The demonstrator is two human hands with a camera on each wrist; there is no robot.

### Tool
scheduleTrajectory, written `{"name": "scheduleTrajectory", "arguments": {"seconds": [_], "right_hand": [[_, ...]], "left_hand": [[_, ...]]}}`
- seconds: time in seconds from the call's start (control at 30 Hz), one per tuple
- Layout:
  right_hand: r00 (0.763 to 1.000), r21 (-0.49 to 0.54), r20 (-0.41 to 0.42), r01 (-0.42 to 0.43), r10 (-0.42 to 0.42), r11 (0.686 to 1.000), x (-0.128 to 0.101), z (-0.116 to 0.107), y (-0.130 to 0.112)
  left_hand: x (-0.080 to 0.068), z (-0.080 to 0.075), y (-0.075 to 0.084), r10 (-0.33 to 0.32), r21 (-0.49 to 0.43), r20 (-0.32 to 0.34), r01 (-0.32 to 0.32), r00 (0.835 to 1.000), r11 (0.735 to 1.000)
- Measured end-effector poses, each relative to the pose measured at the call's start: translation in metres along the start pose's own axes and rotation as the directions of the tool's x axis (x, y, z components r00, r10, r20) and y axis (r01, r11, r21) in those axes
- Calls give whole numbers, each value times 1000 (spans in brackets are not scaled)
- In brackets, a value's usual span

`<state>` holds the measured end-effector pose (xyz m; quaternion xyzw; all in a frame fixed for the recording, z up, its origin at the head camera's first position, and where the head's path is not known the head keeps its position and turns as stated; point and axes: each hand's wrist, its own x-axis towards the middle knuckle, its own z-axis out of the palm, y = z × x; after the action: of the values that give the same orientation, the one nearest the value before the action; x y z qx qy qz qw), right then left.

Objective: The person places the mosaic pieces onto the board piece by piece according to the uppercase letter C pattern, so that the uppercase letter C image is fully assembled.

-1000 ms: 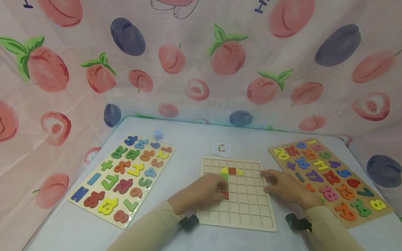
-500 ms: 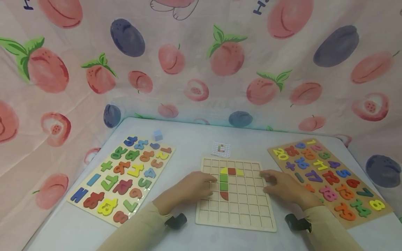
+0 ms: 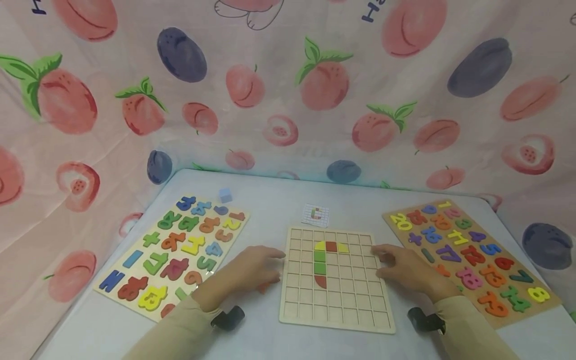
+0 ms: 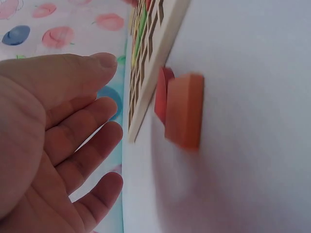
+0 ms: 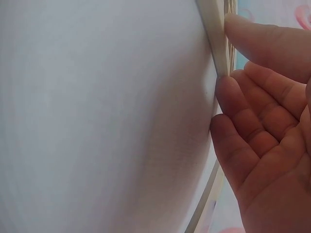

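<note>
The wooden grid board (image 3: 355, 305) lies flat in the middle of the table. A hook-shaped row of yellow, red and green pieces (image 3: 320, 262) sits in its cells. Just left of the board my left hand (image 3: 245, 272) hovers with fingers spread and nothing in them. Below that hand, an orange block (image 4: 182, 111) and a red piece (image 4: 163, 94) lie side by side on the table in the left wrist view. My right hand (image 3: 407, 270) rests against the board's right edge. The right wrist view shows its thumb and fingertips at that edge (image 5: 221, 43).
Number puzzle boards flank the grid: a pale one (image 3: 140, 272) on the left, a brown one (image 3: 528, 310) on the right, partly under the right forearm. Behind the grid lies a small pattern card (image 3: 316, 215). A light blue cube (image 3: 225, 195) stands at the back left.
My left hand has let go of a green piece in the grid and moved left, off the board, to above the loose pieces. My right hand has stayed at the board's edge.
</note>
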<state>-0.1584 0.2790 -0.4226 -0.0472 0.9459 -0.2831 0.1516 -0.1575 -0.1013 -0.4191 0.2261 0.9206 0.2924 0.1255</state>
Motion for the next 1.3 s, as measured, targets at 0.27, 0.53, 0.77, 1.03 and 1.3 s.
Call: {"name": "scheduleTrajectory", "arguments": {"seconds": [0.27, 0.53, 0.77, 1.03, 1.3], "right_hand": [[1000, -4, 2, 7, -7, 1000, 0, -2, -1], [1000, -4, 0, 6, -6, 1000, -1, -2, 0], [1000, -1, -8, 5, -5, 1000, -2, -2, 0], [1000, 15, 15, 8, -8, 1000, -1, -2, 1], [1000, 10, 10, 15, -15, 1000, -1, -3, 2]], "left_hand": [[-5, -7, -8, -26, 11, -19, 27, 999, 1000], [-13, -8, -16, -48, 15, -16, 49, 999, 999], [-22, -11, -19, -46, 5, -5, 46, 999, 999], [-30, -10, -25, -30, -14, 57, 31, 998, 999], [-30, -8, -29, -5, -7, 67, 5, 998, 1000]]}}
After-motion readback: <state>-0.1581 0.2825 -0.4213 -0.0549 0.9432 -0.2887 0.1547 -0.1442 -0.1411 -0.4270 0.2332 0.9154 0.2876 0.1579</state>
